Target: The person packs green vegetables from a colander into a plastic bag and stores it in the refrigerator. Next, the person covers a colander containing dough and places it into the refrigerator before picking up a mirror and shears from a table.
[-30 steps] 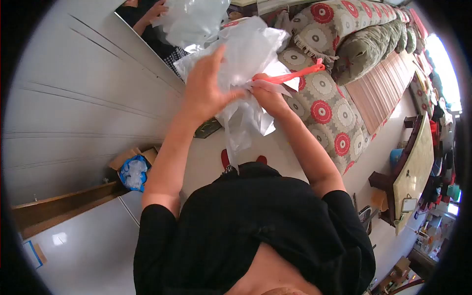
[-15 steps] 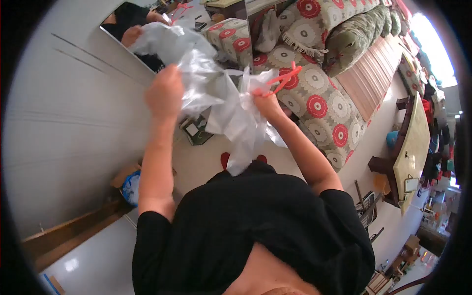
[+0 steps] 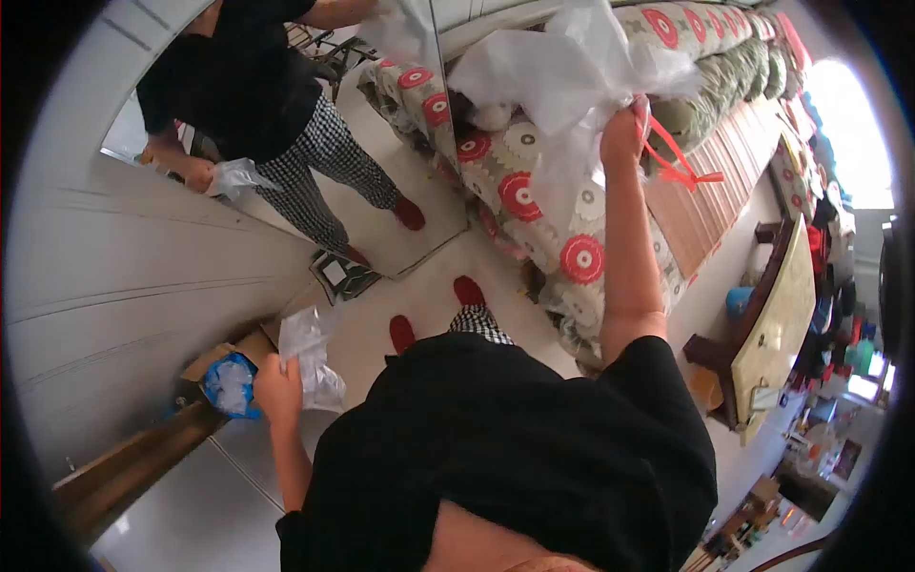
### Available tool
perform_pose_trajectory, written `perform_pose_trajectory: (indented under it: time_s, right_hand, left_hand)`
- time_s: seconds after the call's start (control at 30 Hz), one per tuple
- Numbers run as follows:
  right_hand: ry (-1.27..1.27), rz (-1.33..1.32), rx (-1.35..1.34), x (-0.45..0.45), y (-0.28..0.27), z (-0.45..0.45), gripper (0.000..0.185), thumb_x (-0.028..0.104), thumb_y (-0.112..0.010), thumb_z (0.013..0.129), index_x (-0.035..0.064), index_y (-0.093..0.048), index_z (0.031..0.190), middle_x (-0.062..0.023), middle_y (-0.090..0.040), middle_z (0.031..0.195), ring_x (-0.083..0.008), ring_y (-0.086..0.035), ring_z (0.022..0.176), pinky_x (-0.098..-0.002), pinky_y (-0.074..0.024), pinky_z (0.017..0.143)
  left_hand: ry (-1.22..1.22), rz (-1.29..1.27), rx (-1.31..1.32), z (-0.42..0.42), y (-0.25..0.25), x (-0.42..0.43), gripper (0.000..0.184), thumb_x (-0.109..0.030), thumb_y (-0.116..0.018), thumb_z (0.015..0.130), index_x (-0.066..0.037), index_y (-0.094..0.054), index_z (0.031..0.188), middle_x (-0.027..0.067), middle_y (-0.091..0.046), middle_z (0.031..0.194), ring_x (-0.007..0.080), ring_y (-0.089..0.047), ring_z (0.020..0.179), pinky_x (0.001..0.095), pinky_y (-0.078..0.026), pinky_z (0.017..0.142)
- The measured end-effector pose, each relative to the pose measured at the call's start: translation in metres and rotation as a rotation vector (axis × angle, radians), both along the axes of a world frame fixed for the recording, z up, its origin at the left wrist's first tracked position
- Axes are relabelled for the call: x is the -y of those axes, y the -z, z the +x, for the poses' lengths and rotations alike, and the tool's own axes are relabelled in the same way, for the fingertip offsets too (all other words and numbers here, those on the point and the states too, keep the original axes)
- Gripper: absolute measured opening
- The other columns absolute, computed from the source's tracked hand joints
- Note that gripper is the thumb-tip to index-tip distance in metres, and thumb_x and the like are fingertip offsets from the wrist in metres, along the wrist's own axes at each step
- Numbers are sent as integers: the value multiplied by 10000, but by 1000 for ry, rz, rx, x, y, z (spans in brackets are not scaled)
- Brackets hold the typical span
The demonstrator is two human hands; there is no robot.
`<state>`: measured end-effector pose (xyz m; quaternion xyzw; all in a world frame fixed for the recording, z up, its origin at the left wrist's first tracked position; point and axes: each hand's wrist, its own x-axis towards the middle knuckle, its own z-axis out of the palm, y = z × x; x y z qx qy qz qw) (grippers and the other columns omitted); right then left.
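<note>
Clear plastic (image 3: 322,381) sits in our left hand (image 3: 278,386), fingers clamped, well apart from the pale bundle (image 3: 570,81) and red strip (image 3: 691,177) our right hand (image 3: 621,138) clamps.

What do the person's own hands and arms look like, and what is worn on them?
The left hand and the right hand wear no gloves. Plain black short sleeves, without visible markings, cover the upper arms; both forearms are bare.
</note>
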<state>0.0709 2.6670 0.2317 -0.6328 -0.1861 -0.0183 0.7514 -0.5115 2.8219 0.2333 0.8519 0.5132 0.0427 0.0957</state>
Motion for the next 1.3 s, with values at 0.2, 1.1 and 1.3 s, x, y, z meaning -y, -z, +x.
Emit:
perform_pose_trajectory:
  time_s: [0.2, 1.1, 1.3]
  right_hand:
    - [-148, -898, -340, -8, 218, 78, 386, 200, -556, 742, 25, -463, 1073, -153, -548, 1030, -302, -553, 888, -388, -463, 715]
    - [-2361, -498, -72, -70, -25, -445, 537, 269, -514, 845, -2, -360, 1282, -121, -461, 1246, -213, -434, 1144, -326, -300, 979]
    - [-2829, -481, -529, 64, -93, -635, 390, 218, -538, 846, 67, -460, 1196, -64, -522, 1093, -135, -513, 970, -254, -431, 806]
  left_hand:
    - [-147, -95, -39, 42, 5, 64, 296, -242, -570, 746, -19, -429, 610, 181, -478, 590, 357, -500, 562, 417, -375, 499]
    - [-883, -355, 1945, -61, -81, 257, 210, -231, -453, 888, -48, -557, 879, 26, -582, 821, 106, -546, 729, 270, -460, 646]
    - [-953, -256, 1876, -153, -48, 379, 235, -238, -449, 879, -34, -555, 922, 34, -597, 865, 116, -574, 759, 278, -477, 680]
